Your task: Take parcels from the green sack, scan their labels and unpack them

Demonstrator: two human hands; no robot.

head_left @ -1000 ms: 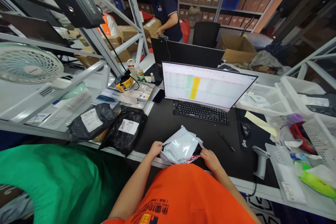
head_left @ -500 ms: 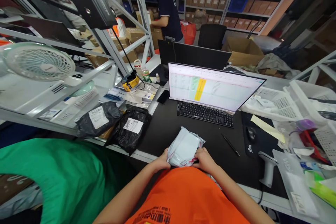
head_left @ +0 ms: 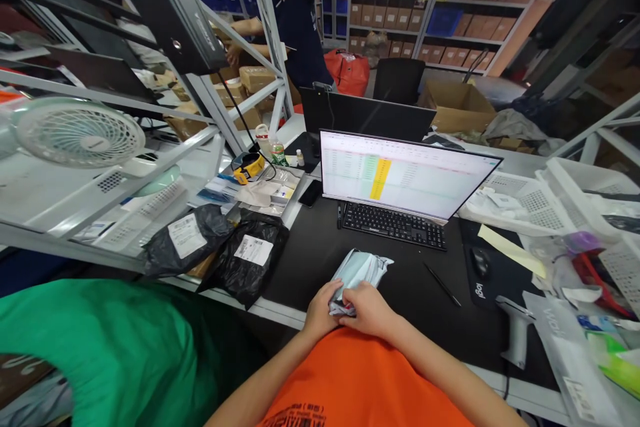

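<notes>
Grip of left hand [head_left: 321, 312] and right hand [head_left: 369, 307] was closed on the pale mailer [head_left: 365, 268], near end, lower centre of frame. Looked light, soft, slippery; likely best held at both sides.

Straight before you, at the near edge of the worktop [head_left: 310, 247], is the package [head_left: 364, 268]. Beyond it you have the keyboard [head_left: 394, 224], then the monitor [head_left: 407, 170]. On your left lie two bagged parcels [head_left: 245, 267], side by side, a tray [head_left: 296, 189] behind them; the phone [head_left: 311, 193] lies between tray and keyboard. On your right come the pen [head_left: 443, 285], then the mouse [head_left: 481, 263] on its mat [head_left: 493, 290], with the scanner [head_left: 517, 333] nearer you.
</notes>
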